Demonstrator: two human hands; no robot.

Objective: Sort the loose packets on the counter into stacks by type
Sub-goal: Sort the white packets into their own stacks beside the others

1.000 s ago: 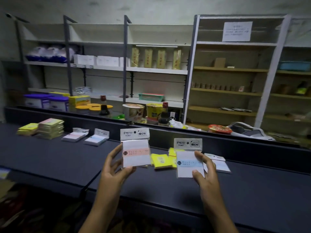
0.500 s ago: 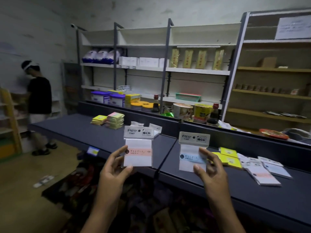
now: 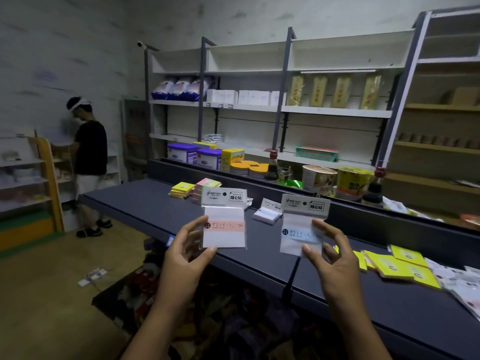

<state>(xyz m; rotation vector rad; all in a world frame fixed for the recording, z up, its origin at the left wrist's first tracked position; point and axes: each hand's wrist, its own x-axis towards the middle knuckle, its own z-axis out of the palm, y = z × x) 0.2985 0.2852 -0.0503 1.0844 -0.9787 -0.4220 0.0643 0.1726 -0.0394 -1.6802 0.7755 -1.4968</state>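
Observation:
My left hand (image 3: 185,258) holds up a clear packet with a pink band (image 3: 224,222), upright above the dark counter (image 3: 145,203). My right hand (image 3: 331,258) pinches a matching packet with a blue band (image 3: 301,229) beside it. Sorted stacks sit at the counter's far left: a yellow stack (image 3: 181,189), a taller pink and green stack (image 3: 206,184) partly hidden behind the pink-band packet, and a small blue-band stack (image 3: 267,214). Loose yellow packets (image 3: 397,266) and white packets (image 3: 465,284) lie scattered at the right.
A raised dark ledge (image 3: 389,219) backs the counter, with tubs, cups and bottles behind it. White and wooden shelving stands beyond. A person in a black shirt (image 3: 89,157) stands at the far left by a small shelf unit (image 3: 28,183). Clutter fills the space under the counter.
The view has swung left, bringing the sorted stacks closer and a person into sight. Both hands still hold their packets, carried leftward along the counter.

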